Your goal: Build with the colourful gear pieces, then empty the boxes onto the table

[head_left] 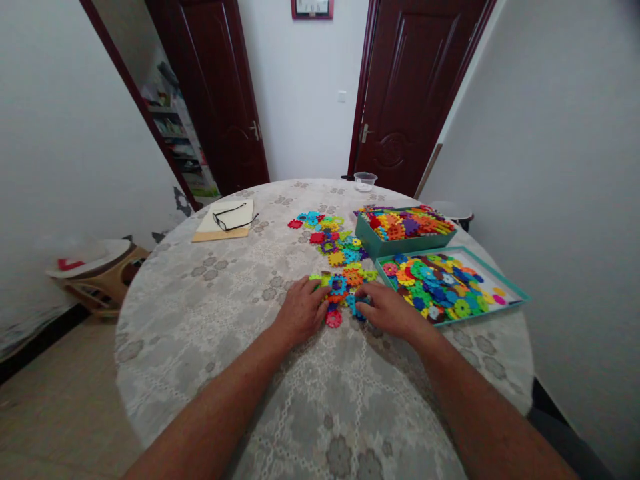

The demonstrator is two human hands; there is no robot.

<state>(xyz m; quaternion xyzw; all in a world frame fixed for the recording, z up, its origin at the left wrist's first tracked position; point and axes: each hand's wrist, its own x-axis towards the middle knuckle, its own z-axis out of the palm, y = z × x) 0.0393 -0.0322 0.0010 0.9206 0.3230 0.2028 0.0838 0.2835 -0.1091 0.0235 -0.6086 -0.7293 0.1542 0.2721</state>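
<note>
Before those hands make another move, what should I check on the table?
1. Left hand at the colourful pieces: ok, its fingers reach them.
2. Right hand at a blue piece: ok; firmness of grip, cannot tell.
3. Deep box upright on the table: ok.
4. Shallow tray within the table's edge: ok.
5. Glasses away from the pieces: ok.
6. Pieces firmly joined: cannot tell.

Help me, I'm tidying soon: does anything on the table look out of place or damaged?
No damage shows. Slightly odd: the black-framed eyeglasses lie unfolded and askew on the cream rectangular pad, apart from the multicoloured plastic gear-shaped pieces.
</note>
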